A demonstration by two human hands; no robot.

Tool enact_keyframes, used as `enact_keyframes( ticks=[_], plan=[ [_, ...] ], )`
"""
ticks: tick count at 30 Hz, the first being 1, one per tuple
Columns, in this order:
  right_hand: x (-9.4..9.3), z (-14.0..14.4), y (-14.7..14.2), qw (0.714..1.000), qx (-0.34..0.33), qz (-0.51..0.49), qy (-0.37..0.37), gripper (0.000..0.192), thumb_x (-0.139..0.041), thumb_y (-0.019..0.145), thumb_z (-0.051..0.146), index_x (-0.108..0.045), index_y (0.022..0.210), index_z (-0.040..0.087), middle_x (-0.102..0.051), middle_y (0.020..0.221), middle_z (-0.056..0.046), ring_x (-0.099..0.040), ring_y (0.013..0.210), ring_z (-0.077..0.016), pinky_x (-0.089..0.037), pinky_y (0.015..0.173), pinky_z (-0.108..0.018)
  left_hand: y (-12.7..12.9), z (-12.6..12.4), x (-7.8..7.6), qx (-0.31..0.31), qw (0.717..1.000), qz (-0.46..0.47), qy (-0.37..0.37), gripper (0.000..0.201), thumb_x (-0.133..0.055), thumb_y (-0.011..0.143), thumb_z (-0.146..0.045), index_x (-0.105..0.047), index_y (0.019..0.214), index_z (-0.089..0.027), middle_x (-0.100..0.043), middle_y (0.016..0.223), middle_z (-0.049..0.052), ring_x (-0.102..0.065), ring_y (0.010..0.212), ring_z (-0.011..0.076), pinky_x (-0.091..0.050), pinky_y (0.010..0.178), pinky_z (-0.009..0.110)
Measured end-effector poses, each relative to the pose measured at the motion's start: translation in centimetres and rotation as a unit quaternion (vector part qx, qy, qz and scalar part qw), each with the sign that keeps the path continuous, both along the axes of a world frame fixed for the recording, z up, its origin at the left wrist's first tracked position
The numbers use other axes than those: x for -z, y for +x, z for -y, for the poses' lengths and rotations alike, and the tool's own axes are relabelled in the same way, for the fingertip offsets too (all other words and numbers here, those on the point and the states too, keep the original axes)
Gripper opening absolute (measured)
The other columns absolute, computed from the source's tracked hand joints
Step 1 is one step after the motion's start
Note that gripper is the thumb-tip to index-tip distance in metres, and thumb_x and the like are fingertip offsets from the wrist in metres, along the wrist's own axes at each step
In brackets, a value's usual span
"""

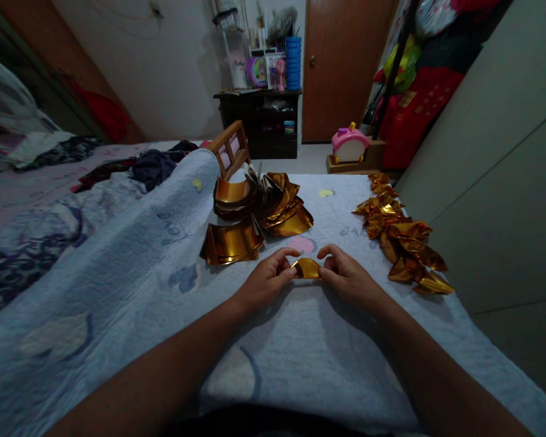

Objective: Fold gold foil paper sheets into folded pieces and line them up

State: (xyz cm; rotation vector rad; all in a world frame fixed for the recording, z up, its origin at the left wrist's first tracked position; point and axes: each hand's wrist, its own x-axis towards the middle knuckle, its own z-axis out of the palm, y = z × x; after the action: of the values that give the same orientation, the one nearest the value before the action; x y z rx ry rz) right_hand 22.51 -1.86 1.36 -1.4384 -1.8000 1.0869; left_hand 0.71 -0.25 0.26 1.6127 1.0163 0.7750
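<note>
A small piece of shiny gold foil paper (307,267) is stretched between my two hands, low over the quilt. My left hand (273,270) pinches its left end between thumb and fingers. At the other end, my right hand (344,272) grips it with the thumb, while the index finger curves above. Beyond my left hand lie fanned stacks of curved gold foil sheets (234,241). To the right, a row of folded gold foil pieces (404,240) runs along the quilt's edge.
A light blue quilt (300,340) with heart patterns covers the surface under my hands and rises on the left. Past its far edge are a wooden chair back (230,149), a pink toy case (350,144) and a dark cabinet (259,124). A pale cabinet panel (495,158) stands close on the right.
</note>
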Motion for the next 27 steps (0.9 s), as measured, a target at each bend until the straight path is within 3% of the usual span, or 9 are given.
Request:
enact_keyframes(
  ticks=[6, 14, 20, 22, 27],
  plan=[
    [0.0, -0.1, 0.0, 0.997, -0.012, 0.061, 0.046, 0.008, -0.045, 0.086, 0.019, -0.053, 0.088, 0.021, -0.057, 0.074, 0.002, -0.052, 0.069, -0.0158, -0.036, 0.065, -0.028, 0.3, 0.6, -0.7, -0.019, 0.985, -0.135, 0.106, 0.027, -0.049, 0.095, -0.027, -0.062, 0.118, -0.021, -0.058, 0.074, -0.002, -0.054, 0.068, 0.0144, -0.04, 0.068, 0.027],
    [1.2, 0.1, -0.9, 0.963, -0.017, 0.241, 0.116, 0.016, -0.046, 0.09, 0.013, -0.061, 0.096, 0.017, -0.063, 0.085, -0.006, -0.054, 0.082, -0.0199, -0.036, 0.074, -0.03, 0.6, 0.5, 0.1, -0.01, 0.921, -0.325, 0.215, 0.017, -0.054, 0.092, -0.019, -0.065, 0.105, -0.02, -0.068, 0.093, 0.007, -0.059, 0.09, 0.024, -0.045, 0.084, 0.036],
    [1.3, 0.2, -1.8, 0.928, -0.005, 0.338, 0.157, 0.018, -0.049, 0.092, 0.012, -0.066, 0.094, 0.018, -0.061, 0.097, -0.009, -0.049, 0.09, -0.023, -0.033, 0.078, -0.033, 0.6, 0.3, 0.6, -0.009, 0.906, -0.339, 0.253, 0.011, -0.053, 0.094, -0.019, -0.062, 0.101, -0.019, -0.064, 0.097, 0.007, -0.055, 0.094, 0.0247, -0.044, 0.086, 0.038],
    [1.2, 0.3, -1.9, 0.927, 0.001, 0.336, 0.17, 0.017, -0.051, 0.094, 0.014, -0.067, 0.094, 0.019, -0.06, 0.101, -0.009, -0.048, 0.092, -0.023, -0.032, 0.078, -0.033, 0.5, 0.1, 0.7, 0.012, 0.913, -0.321, 0.25, 0.01, -0.052, 0.094, -0.017, -0.061, 0.095, -0.019, -0.063, 0.094, 0.006, -0.055, 0.093, 0.0236, -0.044, 0.084, 0.036],
    [1.2, 0.3, -2.5, 0.934, -0.06, 0.303, 0.178, 0.02, -0.05, 0.095, 0.011, -0.067, 0.093, 0.019, -0.063, 0.095, -0.006, -0.05, 0.092, -0.0213, -0.032, 0.078, -0.033, -0.1, -0.5, 0.7, 0.054, 0.925, -0.292, 0.235, 0.014, -0.05, 0.093, -0.012, -0.061, 0.091, -0.019, -0.063, 0.092, 0.006, -0.056, 0.092, 0.0224, -0.043, 0.084, 0.035]
  ],
)
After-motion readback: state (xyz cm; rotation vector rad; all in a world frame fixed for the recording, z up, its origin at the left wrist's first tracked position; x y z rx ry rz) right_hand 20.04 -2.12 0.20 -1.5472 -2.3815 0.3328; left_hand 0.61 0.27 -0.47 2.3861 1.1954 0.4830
